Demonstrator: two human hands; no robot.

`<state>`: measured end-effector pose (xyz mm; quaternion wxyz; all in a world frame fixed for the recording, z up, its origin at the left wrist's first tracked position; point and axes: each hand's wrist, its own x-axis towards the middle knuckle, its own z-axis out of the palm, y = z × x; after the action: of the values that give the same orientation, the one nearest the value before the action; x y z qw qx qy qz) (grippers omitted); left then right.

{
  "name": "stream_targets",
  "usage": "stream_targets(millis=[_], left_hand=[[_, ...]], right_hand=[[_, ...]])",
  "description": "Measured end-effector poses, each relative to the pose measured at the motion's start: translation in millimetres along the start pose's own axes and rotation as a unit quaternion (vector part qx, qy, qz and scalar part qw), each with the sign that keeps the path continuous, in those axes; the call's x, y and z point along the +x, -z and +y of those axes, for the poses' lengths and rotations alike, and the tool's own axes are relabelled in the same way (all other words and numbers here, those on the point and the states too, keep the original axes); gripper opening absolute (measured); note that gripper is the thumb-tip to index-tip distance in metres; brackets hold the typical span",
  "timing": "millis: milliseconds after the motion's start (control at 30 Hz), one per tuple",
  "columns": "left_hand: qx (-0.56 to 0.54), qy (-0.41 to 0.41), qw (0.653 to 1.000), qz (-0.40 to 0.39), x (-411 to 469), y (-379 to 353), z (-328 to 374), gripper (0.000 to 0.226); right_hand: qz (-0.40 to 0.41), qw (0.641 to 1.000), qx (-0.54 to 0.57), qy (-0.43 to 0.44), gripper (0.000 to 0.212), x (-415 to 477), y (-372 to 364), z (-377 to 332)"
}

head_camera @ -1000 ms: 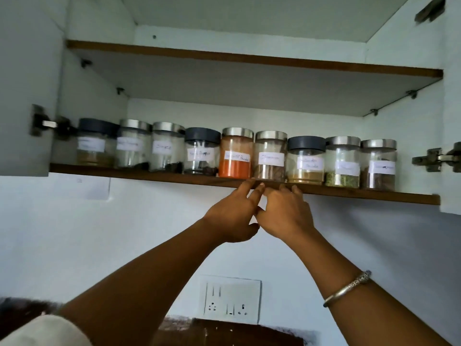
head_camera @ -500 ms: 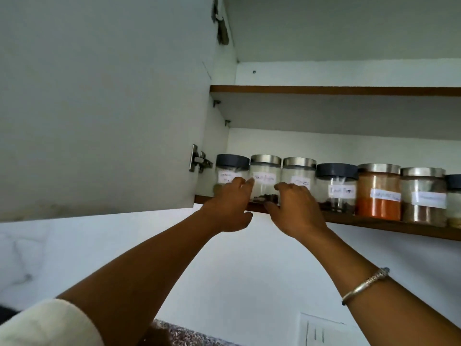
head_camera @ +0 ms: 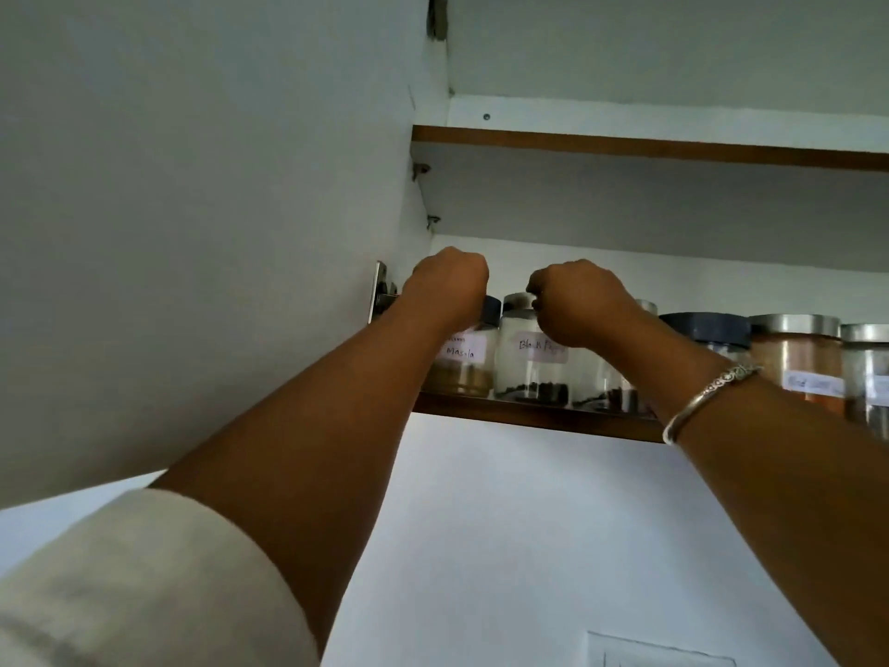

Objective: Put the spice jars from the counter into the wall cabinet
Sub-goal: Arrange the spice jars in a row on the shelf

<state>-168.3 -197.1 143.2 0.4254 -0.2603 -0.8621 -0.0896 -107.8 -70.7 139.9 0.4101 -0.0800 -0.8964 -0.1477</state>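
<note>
A row of labelled glass spice jars stands on the cabinet's lower shelf (head_camera: 529, 417). My left hand (head_camera: 445, 286) is curled over the dark lid of the leftmost jar, the Masala jar (head_camera: 464, 373). My right hand (head_camera: 582, 305) is closed over the steel lids of the Black Pepper jar (head_camera: 524, 373) and the jar to its right (head_camera: 596, 382); I cannot tell which of the two it grips. Further right stand a dark-lidded jar (head_camera: 707, 329) and a jar of orange powder (head_camera: 793, 358).
The open cabinet door (head_camera: 192, 209) fills the left side, with its hinge (head_camera: 382, 296) right beside my left hand. An upper shelf (head_camera: 625, 146) runs above the jars. A white wall lies below, with a switch plate (head_camera: 664, 654) at the bottom edge.
Both hands moved left along the shelf and rose from its front edge to the tops of the leftmost jars. My view swung left and closer, bringing the door into sight.
</note>
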Motion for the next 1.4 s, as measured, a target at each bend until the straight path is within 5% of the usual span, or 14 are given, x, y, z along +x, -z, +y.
stream_targets(millis=[133, 233, 400, 700, 1100, 1233, 1400], left_hand=[[-0.001, 0.008, 1.000, -0.018, 14.5, -16.8, -1.9, 0.026], [0.020, 0.002, 0.999, -0.035, 20.6, -35.3, 1.4, 0.024], [0.035, -0.001, 0.998, -0.059, 40.3, -56.1, -4.8, 0.026], [0.095, 0.014, 0.981, -0.171, 77.2, -82.7, -13.5, 0.034], [0.147, -0.011, 0.965, -0.218, 103.1, -110.6, -27.6, 0.035], [0.098, 0.018, 0.973, -0.210, 98.5, -117.5, -26.1, 0.042], [0.059, 0.003, 0.998, -0.019, 83.9, -116.9, -20.7, 0.079]], right_hand=[[-0.022, 0.999, -0.041, -0.011, 0.032, 15.1, -15.7, -12.4], [-0.058, 0.996, -0.067, -0.018, 0.008, 33.6, -23.7, -22.0], [-0.070, 0.992, -0.103, -0.015, 0.039, 71.6, -44.8, -22.9], [-0.105, 0.993, -0.042, -0.046, 0.034, 107.2, -89.7, -23.7], [-0.150, 0.987, -0.045, -0.042, 0.032, 118.1, -103.8, -18.5], [-0.123, 0.991, -0.031, -0.032, 0.011, 114.1, -108.9, -22.2], [-0.061, 0.997, 0.006, -0.054, 0.066, 101.1, -115.4, -30.3]])
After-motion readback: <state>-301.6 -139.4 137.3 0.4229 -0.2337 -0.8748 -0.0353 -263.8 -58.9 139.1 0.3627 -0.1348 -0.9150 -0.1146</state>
